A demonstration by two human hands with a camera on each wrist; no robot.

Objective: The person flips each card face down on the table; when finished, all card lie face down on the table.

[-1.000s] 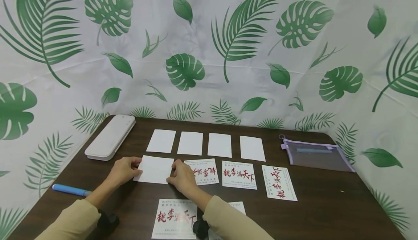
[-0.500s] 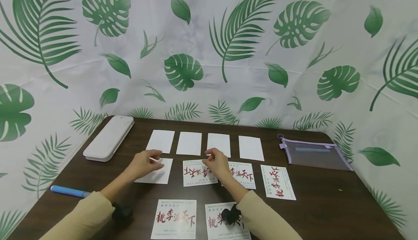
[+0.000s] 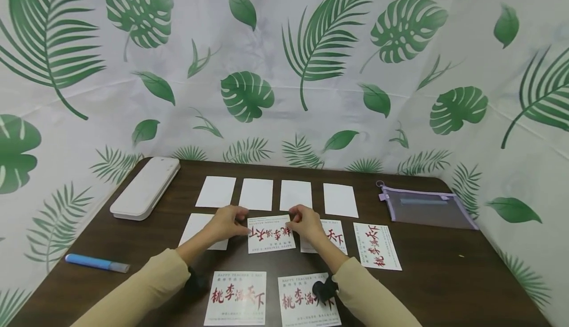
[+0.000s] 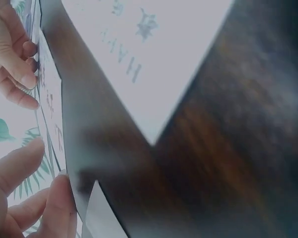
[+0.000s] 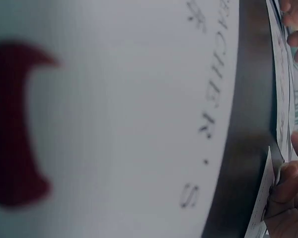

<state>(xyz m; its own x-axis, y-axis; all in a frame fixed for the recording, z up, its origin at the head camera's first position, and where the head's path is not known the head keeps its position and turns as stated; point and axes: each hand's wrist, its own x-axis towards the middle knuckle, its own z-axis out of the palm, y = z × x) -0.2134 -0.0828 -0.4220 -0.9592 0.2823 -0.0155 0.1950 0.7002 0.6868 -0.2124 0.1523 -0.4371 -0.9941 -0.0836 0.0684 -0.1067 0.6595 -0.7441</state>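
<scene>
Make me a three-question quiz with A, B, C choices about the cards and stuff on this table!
1. Where does the blue pen lie?
A. at the table's left edge
B. inside the mesh pouch
C. on the white case

2. How many blank white cards are in the far row?
A. two
B. four
C. six

3. What are both hands doing?
A. resting flat on the table
B. holding the pen
C. holding the edges of one printed card

Answers: 1 A, the pen lies near the left edge, apart from the white case and the mesh pouch. 2 B, four lie side by side. 3 C, the left hand and right hand grip the printed card at its two sides.
</scene>
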